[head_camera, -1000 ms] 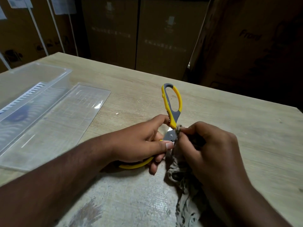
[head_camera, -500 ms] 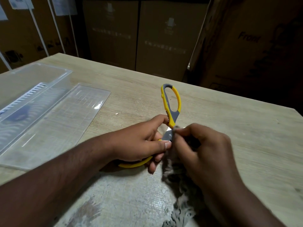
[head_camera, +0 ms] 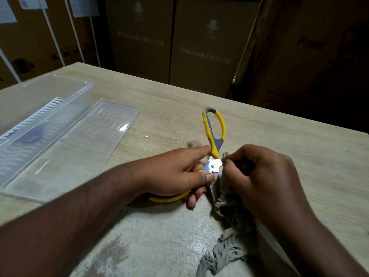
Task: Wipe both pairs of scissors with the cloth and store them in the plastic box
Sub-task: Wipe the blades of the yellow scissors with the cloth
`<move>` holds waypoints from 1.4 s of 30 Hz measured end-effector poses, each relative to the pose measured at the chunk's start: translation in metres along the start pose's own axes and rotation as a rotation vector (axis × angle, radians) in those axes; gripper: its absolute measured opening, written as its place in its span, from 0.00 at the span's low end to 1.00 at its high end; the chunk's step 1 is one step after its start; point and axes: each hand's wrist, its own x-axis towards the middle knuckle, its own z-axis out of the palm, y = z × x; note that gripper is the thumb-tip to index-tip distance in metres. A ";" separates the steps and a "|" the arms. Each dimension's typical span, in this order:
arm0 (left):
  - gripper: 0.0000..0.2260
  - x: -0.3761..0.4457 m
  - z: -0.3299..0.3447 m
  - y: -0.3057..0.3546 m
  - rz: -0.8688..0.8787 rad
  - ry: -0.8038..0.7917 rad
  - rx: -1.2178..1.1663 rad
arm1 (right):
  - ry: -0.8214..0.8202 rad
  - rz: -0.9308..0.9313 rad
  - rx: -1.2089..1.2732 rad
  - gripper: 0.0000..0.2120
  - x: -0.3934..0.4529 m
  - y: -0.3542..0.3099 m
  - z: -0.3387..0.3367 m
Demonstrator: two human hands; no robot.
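Two hands meet over the wooden tabletop (head_camera: 299, 156) near its middle. The left hand (head_camera: 179, 174) grips the yellow-handled scissors (head_camera: 214, 134), fingers curled round the lower handle loop and the thumb lying along the metal near the pivot; the other loop points away toward the far edge. The right hand (head_camera: 265, 176) pinches the grey cloth (head_camera: 225, 208) against the blade just beside the pivot, and the rest of the cloth trails down onto the tabletop toward the person. Well apart to the left sits the clear plastic box (head_camera: 40, 120), with something dark showing dimly through its wall, and its flat clear lid (head_camera: 79, 148) lies just beside it. Cardboard boxes (head_camera: 199, 47) stand behind the tabletop
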 end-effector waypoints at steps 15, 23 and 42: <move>0.17 0.000 0.002 0.003 -0.038 0.002 0.003 | -0.099 -0.437 -0.254 0.08 -0.004 0.009 -0.011; 0.21 -0.002 0.001 0.005 -0.067 0.022 -0.010 | 0.031 -0.245 -0.139 0.08 0.001 0.025 -0.027; 0.14 0.000 0.002 0.007 -0.061 0.011 0.019 | -0.060 -0.341 -0.270 0.10 -0.002 -0.008 0.002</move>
